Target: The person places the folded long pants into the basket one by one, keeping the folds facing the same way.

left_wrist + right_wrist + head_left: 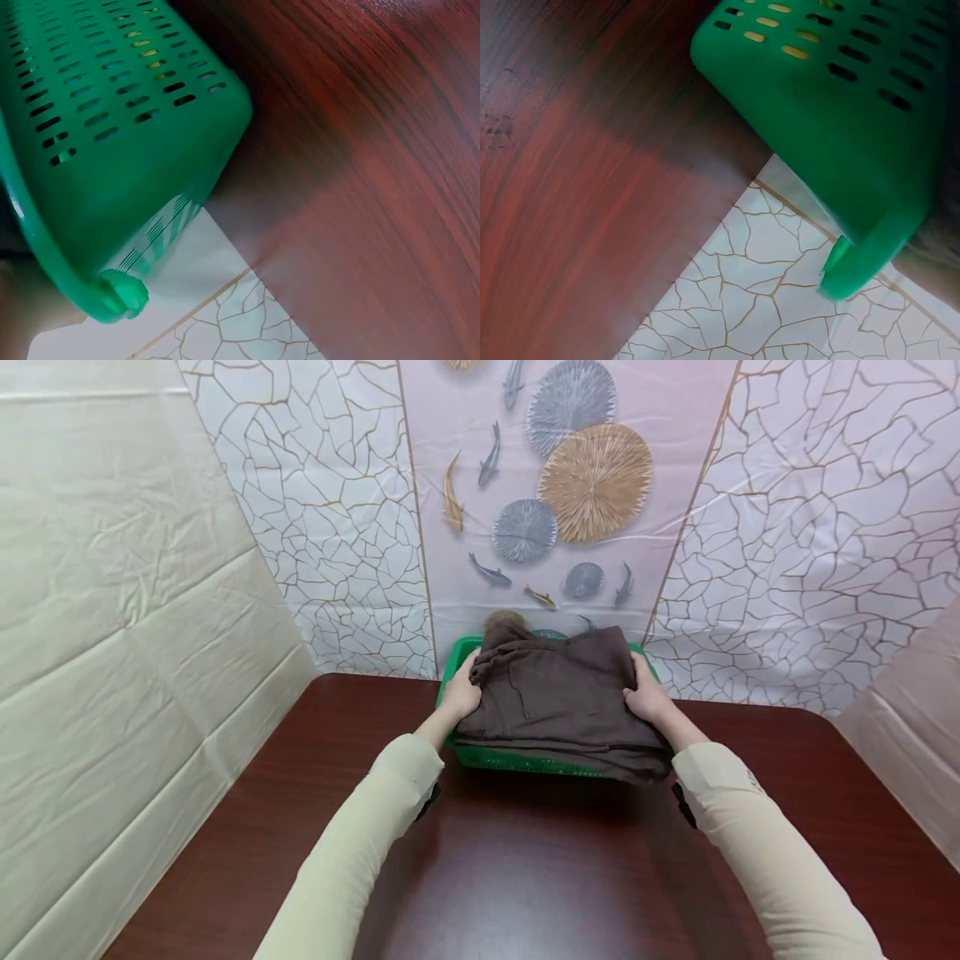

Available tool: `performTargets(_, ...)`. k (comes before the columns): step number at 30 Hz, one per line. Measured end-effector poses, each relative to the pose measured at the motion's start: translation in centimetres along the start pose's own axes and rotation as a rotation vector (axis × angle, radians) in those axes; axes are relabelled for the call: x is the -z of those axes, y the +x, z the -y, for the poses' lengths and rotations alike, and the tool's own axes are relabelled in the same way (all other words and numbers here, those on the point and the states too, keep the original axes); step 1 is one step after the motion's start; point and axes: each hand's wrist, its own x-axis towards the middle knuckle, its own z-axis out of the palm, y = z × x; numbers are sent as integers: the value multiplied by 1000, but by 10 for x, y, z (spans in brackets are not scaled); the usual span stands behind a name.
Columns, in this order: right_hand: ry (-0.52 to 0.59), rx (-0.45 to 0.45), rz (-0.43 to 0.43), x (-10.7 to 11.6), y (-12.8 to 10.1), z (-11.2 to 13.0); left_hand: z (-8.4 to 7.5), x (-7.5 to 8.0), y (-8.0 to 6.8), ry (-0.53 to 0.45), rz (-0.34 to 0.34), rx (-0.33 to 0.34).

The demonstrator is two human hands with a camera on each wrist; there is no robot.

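A folded dark brown garment [562, 689] lies across the top of a green plastic basket [517, 760], its near edge overhanging the front rim. My left hand [461, 692] grips the garment's left side, thumb on top. On the opposite side, my right hand [648, 693] holds it by the right edge. The fingers under the cloth are hidden. Both wrist views are mostly filled by the slotted basket wall [150, 161], with only a blurred bit of each hand at the edge. Yellowish patches show through some slots; what they are, I cannot tell.
The basket stands at the back of a dark reddish-brown table [495, 877], close to a patterned wall covering [360, 527]. A cream cloth [150, 610] hangs along the left side, and another pale cloth [907, 735] on the right.
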Motion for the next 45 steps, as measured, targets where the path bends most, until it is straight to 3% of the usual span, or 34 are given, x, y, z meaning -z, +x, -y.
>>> performTargets(9,-105,27,-42,2,0,-6,0,-11,9,145,-115,-100)
performTargets(15,-158,-10,-133,-7,2,-12,4,-20,9,270,-127,-69)
performTargets(18,-266,20,-210,-10,0,-6,6,-18,8,293,-153,-80)
performTargets(21,-406,77,-153,-9,-7,8,7,-12,7,365,-152,-125)
performTargets(24,-477,103,64,-8,-15,24,4,-6,5,484,-97,-190)
performTargets(27,-497,69,238,-11,-19,28,-2,-7,1,621,19,-269)
performTargets(29,-506,27,275,-17,-18,25,-4,-11,-1,704,101,-306)
performTargets(33,-507,-32,299,-25,-11,10,1,-19,1,821,198,-256)
performTargets(40,-397,-105,396,-30,0,-5,9,-24,10,696,301,-104)
performTargets(45,-386,-145,436,-34,4,-10,7,-25,12,643,361,-26)
